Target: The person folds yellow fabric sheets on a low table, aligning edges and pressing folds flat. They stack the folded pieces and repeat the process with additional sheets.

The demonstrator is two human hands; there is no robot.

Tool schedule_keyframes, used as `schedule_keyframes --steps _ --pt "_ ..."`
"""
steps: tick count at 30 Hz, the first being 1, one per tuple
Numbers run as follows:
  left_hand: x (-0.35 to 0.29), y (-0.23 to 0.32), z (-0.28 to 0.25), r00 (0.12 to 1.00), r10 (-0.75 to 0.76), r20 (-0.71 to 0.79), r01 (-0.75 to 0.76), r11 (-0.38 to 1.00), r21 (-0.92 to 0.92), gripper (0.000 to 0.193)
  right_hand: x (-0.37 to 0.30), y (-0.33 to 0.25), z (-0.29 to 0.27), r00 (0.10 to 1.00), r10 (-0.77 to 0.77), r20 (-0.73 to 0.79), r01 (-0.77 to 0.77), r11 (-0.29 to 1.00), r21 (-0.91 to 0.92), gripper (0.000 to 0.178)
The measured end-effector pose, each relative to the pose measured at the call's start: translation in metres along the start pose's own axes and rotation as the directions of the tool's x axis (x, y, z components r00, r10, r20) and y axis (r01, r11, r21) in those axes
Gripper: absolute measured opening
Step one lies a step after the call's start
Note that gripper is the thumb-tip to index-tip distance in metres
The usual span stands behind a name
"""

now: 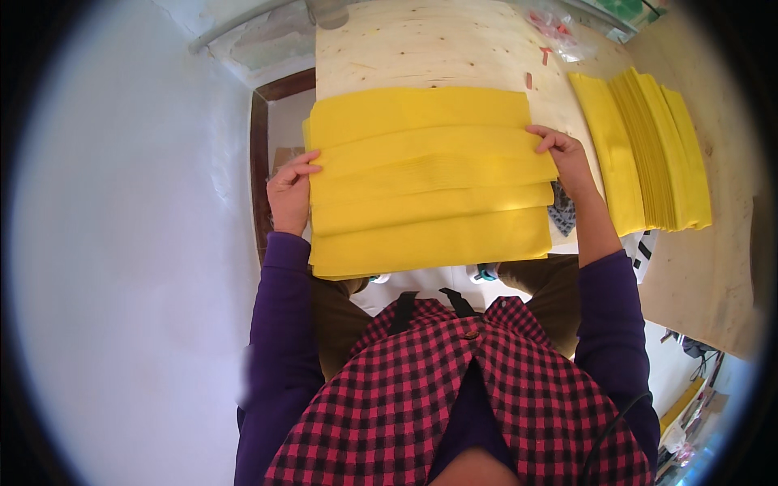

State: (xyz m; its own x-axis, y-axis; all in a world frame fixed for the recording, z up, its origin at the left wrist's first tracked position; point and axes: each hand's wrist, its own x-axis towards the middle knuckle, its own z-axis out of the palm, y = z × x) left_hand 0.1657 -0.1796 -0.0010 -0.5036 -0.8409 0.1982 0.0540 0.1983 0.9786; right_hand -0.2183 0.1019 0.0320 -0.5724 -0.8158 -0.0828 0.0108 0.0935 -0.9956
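A fanned stack of yellow fabric sheets [429, 174] lies in front of me, its layers overlapping in broad horizontal bands with several fine edges across the middle. At its left edge, my left hand [289, 193] pinches the upper-middle sheet between fingers and thumb; the thumb is mostly hidden. My right hand [565, 160] grips the opposite edge at nearly the same height, fingers curled over the top. The near edge of the stack hangs over the table's front edge, above my knees.
On the pale plywood table [421, 49], a second fanned yellow stack [644, 154] lies to the right. A clear plastic bag [559, 32] is at the back right. A white wall [138, 243] rises close on the left. A grey patterned cloth [562, 212] shows beside my right wrist.
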Motion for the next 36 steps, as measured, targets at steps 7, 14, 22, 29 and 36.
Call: schedule_keyframes --steps 7,14,22,29,36 --pt "0.007 0.0 0.001 0.999 -0.034 0.005 0.034 0.993 -0.111 0.02 -0.003 -0.034 -0.007 0.993 -0.078 -0.091 0.057 0.975 -0.214 0.017" --pt "0.01 -0.002 0.0 1.0 0.005 0.013 -0.004 0.997 -0.078 0.021 -0.007 -0.073 0.081 0.908 -0.389 0.159 0.407 0.722 -0.559 0.031" --pt "0.006 -0.003 -0.003 0.993 0.112 0.032 -0.113 0.992 0.049 0.02 -0.023 -0.043 0.18 0.905 -0.274 0.326 0.401 0.289 -0.87 0.06" --pt "0.006 0.01 -0.01 0.991 0.106 -0.086 -0.103 0.994 0.038 0.019 -0.024 -0.028 0.179 0.917 -0.242 0.318 0.379 0.278 -0.883 0.065" --pt "-0.011 0.071 -0.006 0.974 0.215 -0.073 -0.196 0.959 0.207 0.03 -0.024 -0.024 0.179 0.914 -0.272 0.299 0.371 0.269 -0.889 0.068"
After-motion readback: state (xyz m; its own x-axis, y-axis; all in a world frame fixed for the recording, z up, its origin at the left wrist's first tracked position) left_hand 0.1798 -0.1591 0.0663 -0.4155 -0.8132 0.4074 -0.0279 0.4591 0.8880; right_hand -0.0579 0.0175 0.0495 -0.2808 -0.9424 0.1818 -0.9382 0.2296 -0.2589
